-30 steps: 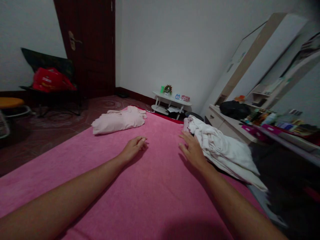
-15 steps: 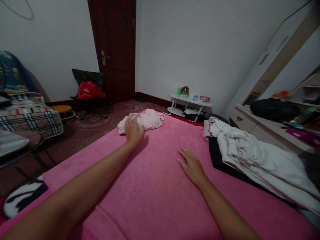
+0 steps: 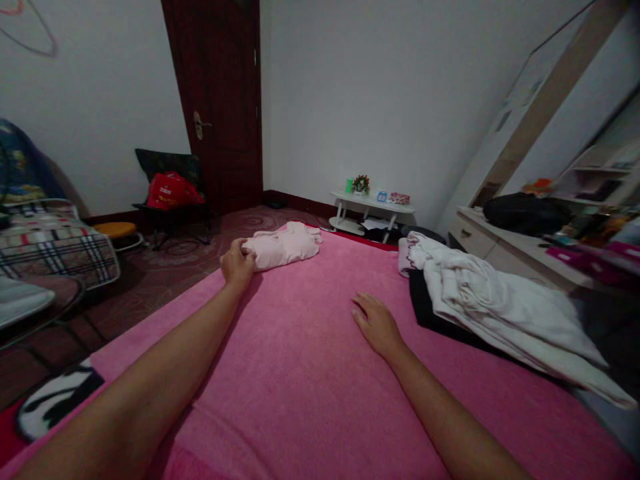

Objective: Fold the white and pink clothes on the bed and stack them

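In the head view, my left hand has moved from above the pale pink, soft cloth garment, folded flat, to its left end. The fingers are curled there and seem to touch the edge, but I cannot tell if they grip the cloth. As I judge it, my work is now at this end of the garment. My right hand has stayed nearly where it was, with the fingers loosely open and no cloth held, above or on the plush pink bed cover.

The garment lies on the far left part of the cover, close to its edge. It looks like a long, low bundle, mostly smooth on top, with a small frilly shape at the far right end. A heap of crumpled white clothes lies well apart, on the right.
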`<state>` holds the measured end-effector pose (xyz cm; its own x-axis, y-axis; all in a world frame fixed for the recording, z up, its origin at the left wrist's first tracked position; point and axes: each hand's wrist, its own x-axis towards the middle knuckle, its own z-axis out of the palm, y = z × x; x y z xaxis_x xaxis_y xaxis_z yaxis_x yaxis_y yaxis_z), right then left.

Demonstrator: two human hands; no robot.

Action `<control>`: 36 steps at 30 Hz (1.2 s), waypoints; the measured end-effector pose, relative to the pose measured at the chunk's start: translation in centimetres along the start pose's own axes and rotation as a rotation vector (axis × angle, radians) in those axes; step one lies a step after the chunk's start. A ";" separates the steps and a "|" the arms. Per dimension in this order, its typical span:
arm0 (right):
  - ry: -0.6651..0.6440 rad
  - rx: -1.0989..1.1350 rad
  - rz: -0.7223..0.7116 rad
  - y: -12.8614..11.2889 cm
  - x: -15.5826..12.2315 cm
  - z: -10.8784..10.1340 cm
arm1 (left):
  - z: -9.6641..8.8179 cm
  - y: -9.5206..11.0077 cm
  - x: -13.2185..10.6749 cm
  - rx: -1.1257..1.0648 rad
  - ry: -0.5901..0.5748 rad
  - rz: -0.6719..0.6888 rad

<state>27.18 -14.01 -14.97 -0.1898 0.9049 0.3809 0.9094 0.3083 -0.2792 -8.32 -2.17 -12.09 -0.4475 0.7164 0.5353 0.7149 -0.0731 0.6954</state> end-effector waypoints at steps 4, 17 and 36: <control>0.060 0.051 0.017 -0.3 -0.1 0.0 | -0.1 4.6 -2.4 -0.244 -0.169 0.313; 0.218 1.121 0.393 -0.9 -2.4 -2.8 | -1.5 16.8 -24.3 -0.348 -0.781 1.443; -0.424 -0.011 0.053 -9.8 -3.2 -10.1 | 0.0 2.3 -3.2 -0.163 -0.645 0.516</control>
<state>22.61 -22.86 -4.53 -0.2758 0.9607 -0.0301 0.9254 0.2570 -0.2786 -5.26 -4.65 -12.18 0.3443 0.8180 0.4609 0.6371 -0.5641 0.5253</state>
